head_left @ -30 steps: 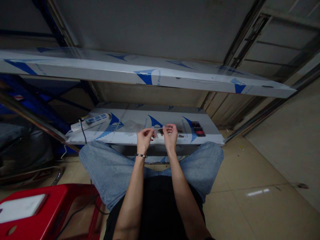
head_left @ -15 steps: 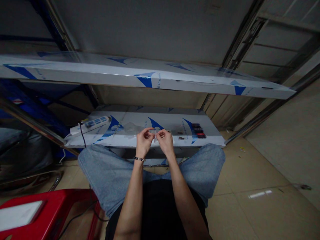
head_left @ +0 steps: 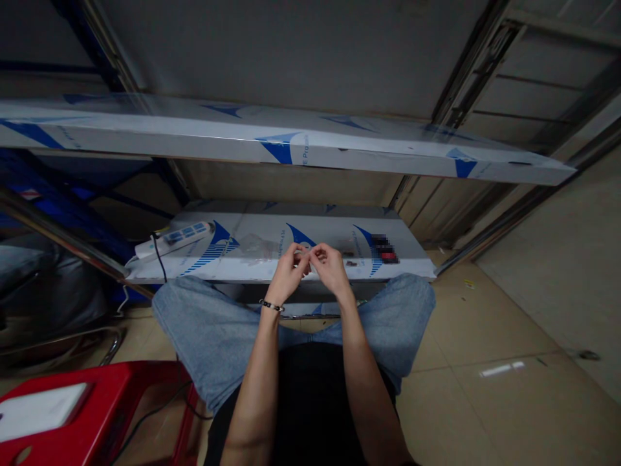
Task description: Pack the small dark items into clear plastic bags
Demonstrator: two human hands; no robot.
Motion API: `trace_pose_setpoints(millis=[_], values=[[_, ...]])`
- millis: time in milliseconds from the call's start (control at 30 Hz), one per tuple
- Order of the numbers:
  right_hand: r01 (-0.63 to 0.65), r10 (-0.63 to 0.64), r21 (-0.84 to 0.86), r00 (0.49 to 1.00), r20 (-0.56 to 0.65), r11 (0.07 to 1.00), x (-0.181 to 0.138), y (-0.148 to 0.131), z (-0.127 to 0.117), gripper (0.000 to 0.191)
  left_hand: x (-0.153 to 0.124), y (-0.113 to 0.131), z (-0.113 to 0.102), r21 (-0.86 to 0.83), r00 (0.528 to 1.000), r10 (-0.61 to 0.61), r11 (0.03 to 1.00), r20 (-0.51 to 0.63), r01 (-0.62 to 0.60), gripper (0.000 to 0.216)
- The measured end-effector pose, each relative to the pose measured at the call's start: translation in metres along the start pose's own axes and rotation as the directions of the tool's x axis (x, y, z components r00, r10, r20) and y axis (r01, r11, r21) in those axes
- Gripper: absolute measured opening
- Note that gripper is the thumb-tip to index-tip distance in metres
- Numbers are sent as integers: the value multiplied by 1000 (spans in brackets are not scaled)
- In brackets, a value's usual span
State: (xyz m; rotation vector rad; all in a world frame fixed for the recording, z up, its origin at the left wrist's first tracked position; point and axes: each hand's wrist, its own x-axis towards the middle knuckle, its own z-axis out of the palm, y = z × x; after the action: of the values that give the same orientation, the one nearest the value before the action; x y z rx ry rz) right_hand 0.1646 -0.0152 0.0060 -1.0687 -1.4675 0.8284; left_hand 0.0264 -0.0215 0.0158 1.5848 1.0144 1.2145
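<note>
Left grip [head_left: 290, 268] and right grip [head_left: 330, 266] pinched, contents unclear | film-covered shelf [head_left: 323, 226] beneath | tiled floor [head_left: 466, 408]

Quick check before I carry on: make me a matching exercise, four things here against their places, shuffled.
1. Power strip
2. White flat item
3. Beaded bracelet
4. Right hand

A. On the red stool
B. Fingers bent, close to the left hand
C. Around the left wrist
D. Left end of the lower shelf

Pairs: 1-D, 2-A, 3-C, 4-B
</note>
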Motion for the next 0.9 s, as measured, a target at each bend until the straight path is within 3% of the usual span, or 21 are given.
trace_pose_setpoints(millis=[100,267,433,700,800,900], values=[[-32,25,94,996,82,995,-1,-1,-3,19,-3,2,-3,12,998,16,1000,54,-17,22],[32,-37,82,997,66,996,-1,-7,-5,21,-2,-4,-7,193,996,38,980,77,-53,27],[35,-35,-41,999,11,999,-1,-5,-6,18,-1,-1,-7,141,997,40,989,59,-47,33],[27,-27,28,999,18,999,0,-3,-9,21,-2,2,-9,164,995,59,984,79,-72,41],[33,-32,-16,999,18,999,-1,-2,-7,17,-2,1,-8,303,997,65,950,27,-70,36],[32,-35,-184,999,-15,982,-1,1,-2,11,-3,-1,-7,536,995,86,843,-55,-43,28]])
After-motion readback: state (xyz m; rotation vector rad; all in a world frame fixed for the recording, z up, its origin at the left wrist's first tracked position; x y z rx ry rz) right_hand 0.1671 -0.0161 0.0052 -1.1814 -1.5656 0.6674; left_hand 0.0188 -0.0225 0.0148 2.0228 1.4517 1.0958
